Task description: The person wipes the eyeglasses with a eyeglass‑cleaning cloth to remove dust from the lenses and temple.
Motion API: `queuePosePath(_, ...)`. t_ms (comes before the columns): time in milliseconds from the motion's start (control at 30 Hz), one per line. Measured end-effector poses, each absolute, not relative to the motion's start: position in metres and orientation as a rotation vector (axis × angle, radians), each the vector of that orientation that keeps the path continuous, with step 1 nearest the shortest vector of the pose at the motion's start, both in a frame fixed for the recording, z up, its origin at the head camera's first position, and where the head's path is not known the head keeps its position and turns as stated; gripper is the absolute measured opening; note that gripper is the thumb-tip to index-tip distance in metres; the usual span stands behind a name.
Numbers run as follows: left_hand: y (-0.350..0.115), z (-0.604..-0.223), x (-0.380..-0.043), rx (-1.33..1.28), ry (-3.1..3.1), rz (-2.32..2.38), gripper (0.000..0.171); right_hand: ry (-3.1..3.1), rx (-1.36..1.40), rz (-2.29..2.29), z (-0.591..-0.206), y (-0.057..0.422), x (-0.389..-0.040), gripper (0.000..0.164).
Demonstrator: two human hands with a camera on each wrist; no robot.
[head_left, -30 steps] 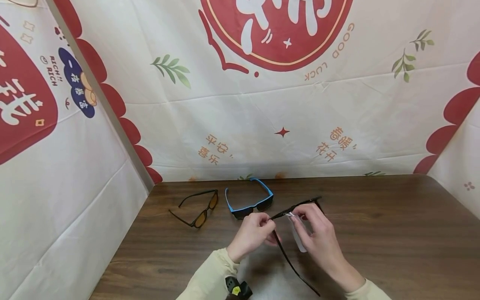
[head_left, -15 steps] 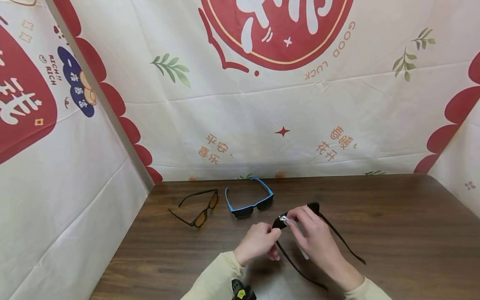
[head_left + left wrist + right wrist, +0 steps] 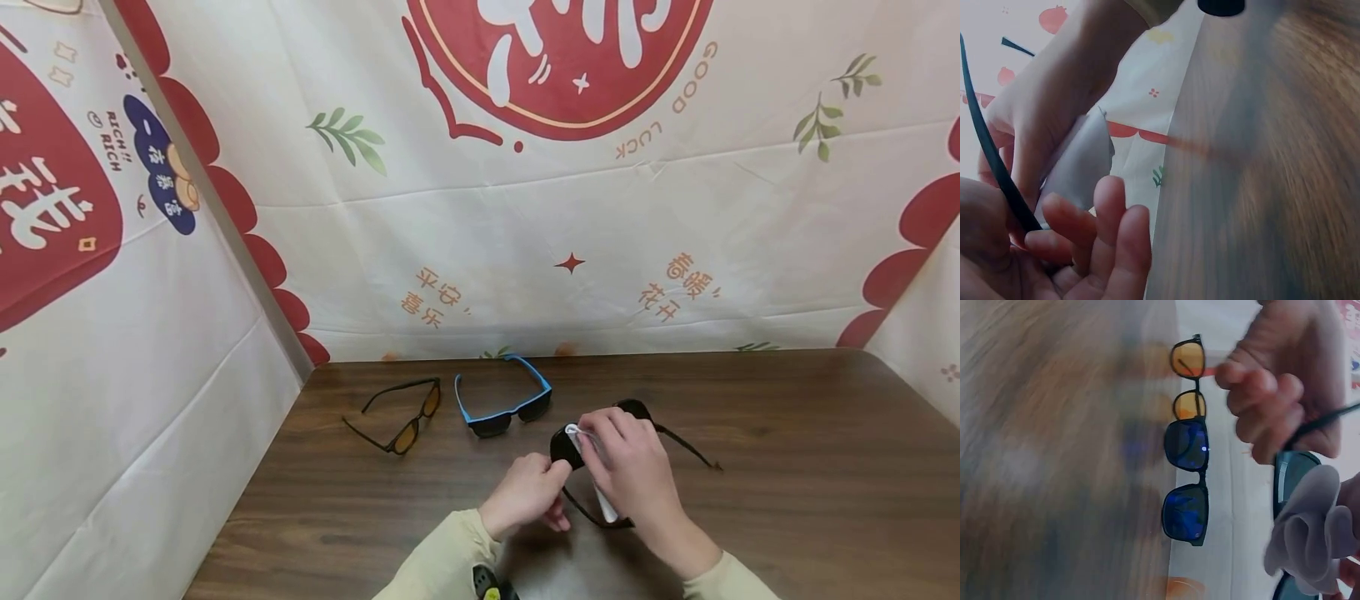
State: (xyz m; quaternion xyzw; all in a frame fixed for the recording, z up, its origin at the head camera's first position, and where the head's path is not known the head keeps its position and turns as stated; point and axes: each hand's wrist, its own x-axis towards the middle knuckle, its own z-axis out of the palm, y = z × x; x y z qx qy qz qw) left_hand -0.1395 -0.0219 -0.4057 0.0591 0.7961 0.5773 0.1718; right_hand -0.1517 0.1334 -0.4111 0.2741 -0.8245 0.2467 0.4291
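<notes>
Black sunglasses (image 3: 564,448) are held above the table between my two hands. My left hand (image 3: 527,493) pinches their left end near the hinge, thumb on the front. In the left wrist view, one dark temple (image 3: 991,144) runs past its fingers. My right hand (image 3: 633,477) grips a folded light grey cloth (image 3: 1305,534) and presses it on the front beside the left lens. The cloth's lower part hangs below that hand. Right-hand fingers hide the middle of the frame; part of the right lens and its temple show beyond them.
Blue-framed sunglasses (image 3: 492,426) with dark lenses lie on the brown wooden table (image 3: 787,467), behind my left hand. Left of them lie dark-framed glasses with amber lenses (image 3: 406,437). Printed white cloth walls (image 3: 495,242) stand at the table's back and sides.
The black sunglasses have turned, so their lenses now face up more and the temples point farther away. My left hand has moved slightly right. Cloth and right hand stay at the front.
</notes>
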Motion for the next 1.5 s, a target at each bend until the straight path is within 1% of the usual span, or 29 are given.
queuePosePath(133, -0.021, -0.405, -0.141, 0.169, 2.211, 1.693, 0.028, -2.007, 0.787, 0.567, -0.418, 0.128, -0.150, 0.027)
queuePosePath(200, -0.022, -0.404, -0.142, 0.173, 2.199, 1.721, 0.028, -2.026, 0.834, 0.555, -0.421, 0.128, -0.147, 0.033)
queuePosePath(267, -0.023, -0.402, -0.143, 0.170, 2.184, 1.744, 0.027, -2.039, 0.848, 0.534, -0.422, 0.129, -0.144, 0.033)
queuePosePath(367, -0.025, -0.401, -0.143, 0.166, 2.167, 1.727, 0.026, -2.059, 0.782, 0.488, -0.420, 0.133, -0.144, 0.033)
queuePosePath(500, -0.025, -0.402, -0.143, 0.187, 2.119, 1.682, 0.030, -2.038, 0.686, 0.457, -0.413, 0.134, -0.146, 0.038)
queuePosePath(567, -0.024, -0.402, -0.143, 0.208, 2.077, 1.678, 0.031, -1.998, 0.676, 0.462, -0.411, 0.132, -0.147, 0.038)
queuePosePath(733, -0.021, -0.403, -0.144, 0.227, 1.996, 1.706, 0.034, -1.956, 0.761, 0.523, -0.409, 0.128, -0.148, 0.033)
queuePosePath(833, -0.024, -0.403, -0.147, 0.226, 1.954, 1.750, 0.032, -2.031, 0.862, 0.550, -0.412, 0.131, -0.146, 0.022)
queuePosePath(867, -0.025, -0.403, -0.148, 0.223, 1.933, 1.766, 0.031, -2.060, 0.889, 0.549, -0.414, 0.132, -0.145, 0.021)
queuePosePath(1000, -0.034, -0.400, -0.152, 0.220, 1.901, 1.772, 0.027, -2.083, 0.914, 0.461, -0.416, 0.138, -0.142, 0.028)
queuePosePath(1100, -0.036, -0.399, -0.152, 0.213, 1.916, 1.739, 0.025, -2.050, 0.863, 0.425, -0.414, 0.138, -0.143, 0.045)
queuePosePath(1167, -0.035, -0.399, -0.152, 0.225, 1.928, 1.709, 0.024, -2.023, 0.824, 0.427, -0.412, 0.138, -0.144, 0.045)
queuePosePath(1300, -0.034, -0.400, -0.152, 0.257, 1.906, 1.672, 0.023, -1.965, 0.782, 0.464, -0.409, 0.135, -0.147, 0.038)
queuePosePath(1400, -0.035, -0.400, -0.154, 0.302, 1.873, 1.651, 0.025, -1.980, 0.819, 0.544, -0.408, 0.134, -0.149, 0.036)
queuePosePath(1500, -0.038, -0.400, -0.156, 0.346, 1.851, 1.628, 0.028, -2.027, 0.916, 0.622, -0.411, 0.134, -0.149, 0.036)
